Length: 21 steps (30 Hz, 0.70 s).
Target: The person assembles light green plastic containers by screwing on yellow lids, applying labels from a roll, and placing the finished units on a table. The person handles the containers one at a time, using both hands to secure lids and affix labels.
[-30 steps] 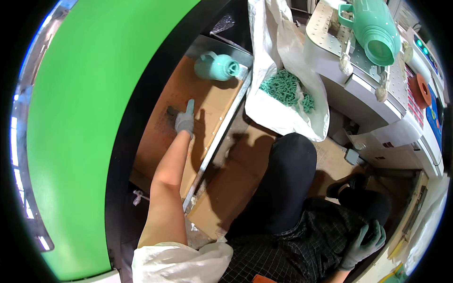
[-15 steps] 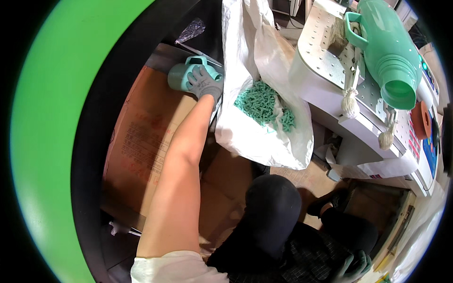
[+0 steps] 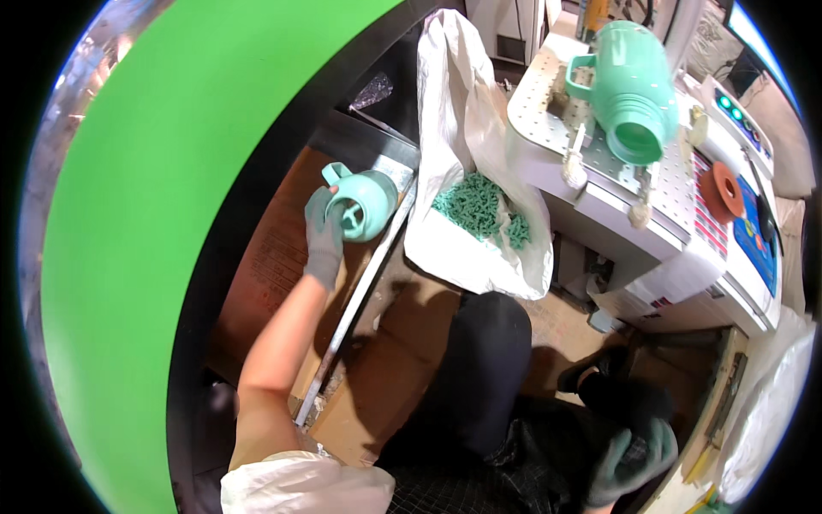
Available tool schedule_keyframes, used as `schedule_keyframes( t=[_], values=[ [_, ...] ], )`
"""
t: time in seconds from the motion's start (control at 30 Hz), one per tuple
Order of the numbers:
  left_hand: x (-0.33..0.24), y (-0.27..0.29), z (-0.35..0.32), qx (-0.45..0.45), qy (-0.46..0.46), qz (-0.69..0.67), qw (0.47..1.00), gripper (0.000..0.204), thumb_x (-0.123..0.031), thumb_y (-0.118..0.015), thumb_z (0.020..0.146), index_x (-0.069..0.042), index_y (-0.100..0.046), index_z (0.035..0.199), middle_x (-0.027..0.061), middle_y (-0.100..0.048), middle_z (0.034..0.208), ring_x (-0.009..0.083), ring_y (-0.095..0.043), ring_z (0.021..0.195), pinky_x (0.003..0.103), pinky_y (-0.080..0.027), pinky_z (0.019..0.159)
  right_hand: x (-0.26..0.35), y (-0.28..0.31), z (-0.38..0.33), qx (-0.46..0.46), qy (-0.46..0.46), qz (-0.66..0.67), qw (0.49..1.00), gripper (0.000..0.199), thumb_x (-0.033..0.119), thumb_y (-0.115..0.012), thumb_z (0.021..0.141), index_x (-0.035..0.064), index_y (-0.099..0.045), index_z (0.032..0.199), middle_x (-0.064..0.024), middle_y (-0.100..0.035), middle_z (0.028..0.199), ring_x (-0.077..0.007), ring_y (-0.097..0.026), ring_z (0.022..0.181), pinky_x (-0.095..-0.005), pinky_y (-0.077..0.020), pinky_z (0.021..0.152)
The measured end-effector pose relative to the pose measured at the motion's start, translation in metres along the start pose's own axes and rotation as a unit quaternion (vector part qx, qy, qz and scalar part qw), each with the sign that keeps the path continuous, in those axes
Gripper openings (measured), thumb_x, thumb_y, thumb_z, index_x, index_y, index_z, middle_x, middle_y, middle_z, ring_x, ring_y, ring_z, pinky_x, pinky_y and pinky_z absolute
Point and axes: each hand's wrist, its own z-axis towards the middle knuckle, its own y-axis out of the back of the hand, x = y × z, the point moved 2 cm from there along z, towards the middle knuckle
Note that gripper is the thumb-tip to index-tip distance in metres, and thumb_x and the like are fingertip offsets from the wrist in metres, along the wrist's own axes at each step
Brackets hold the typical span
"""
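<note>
A gloved hand, my left hand [image 3: 324, 227], is closed on the rim of a mint-green plastic jug [image 3: 377, 193] with a loop handle. The jug lies over a carton, its round opening turned toward my hand. A thin mint-green strip shows inside that opening. My right hand [image 3: 642, 467], also gloved, rests by my thigh at the lower right, thumb apart from the fingers and nothing seen in it. Beside the jug stands a white woven sack [image 3: 467, 265], gaping at the top, with small mint-green plastic scraps [image 3: 475, 206] in it.
Another mint-green jug [image 3: 629, 90] lies on a perforated metal plate [image 3: 539, 107] on a white machine at the right. An orange-brown ring [image 3: 722, 193] sits beside it. A metal rail [image 3: 360, 295] runs past the carton [image 3: 265, 257]. A green panel [image 3: 171, 214] curves along the left.
The jug has turned so its opening faces my left hand, which has shifted from its side to its rim. The head view has shifted, and more of my right hand shows.
</note>
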Motion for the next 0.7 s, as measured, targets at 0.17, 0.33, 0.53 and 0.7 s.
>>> schedule_keyframes(
  t=[0.17,0.33,0.53,0.7],
  values=[
    [-0.198,-0.002,-0.130,0.178,-0.109,-0.048,0.977,0.052,-0.028,-0.056,0.106,-0.002,-0.053,0.151,0.0138,-0.051,0.154,0.0244,-0.053,0.138,0.037,-0.047,0.111,0.093,-0.025,0.057,0.084,0.145,0.243,0.955,0.083,0.030,-0.095,0.072,0.0058,-0.060,0.142,-0.0226,-0.057,0.145,-0.0459,-0.054,0.130,-0.0545,-0.0459,0.107],
    [-0.291,-0.060,-0.218,0.382,-0.341,0.093,0.854,0.086,-0.046,-0.085,0.080,-0.006,-0.053,0.150,0.0230,-0.049,0.151,0.0466,-0.050,0.135,0.053,-0.039,0.116,0.109,-0.015,0.048,0.084,0.024,0.408,0.909,0.128,0.040,-0.101,0.066,-0.0040,-0.026,0.160,-0.0296,-0.045,0.152,-0.0453,-0.051,0.138,-0.0536,-0.0432,0.115],
    [-0.299,-0.125,-0.306,0.568,-0.331,0.027,0.753,0.097,-0.043,-0.094,0.070,-0.002,-0.053,0.148,0.0170,-0.067,0.124,0.0387,-0.064,0.116,0.052,-0.047,0.106,0.021,0.081,-0.037,0.264,-0.029,0.324,0.908,0.068,0.026,-0.088,0.080,0.0025,-0.060,0.137,-0.0106,-0.068,0.128,-0.0275,-0.066,0.120,-0.0404,-0.0531,0.102],
    [-0.304,-0.154,-0.380,0.656,-0.413,0.129,0.619,0.094,-0.062,-0.079,0.078,-0.004,-0.054,0.147,0.0135,-0.067,0.112,0.0280,-0.064,0.105,0.043,-0.047,0.094,-0.027,0.116,-0.094,0.281,-0.144,0.399,0.861,0.050,0.011,-0.068,0.099,0.0037,-0.056,0.147,-0.0089,-0.062,0.141,-0.0226,-0.060,0.130,-0.0345,-0.0489,0.111]
  ],
)
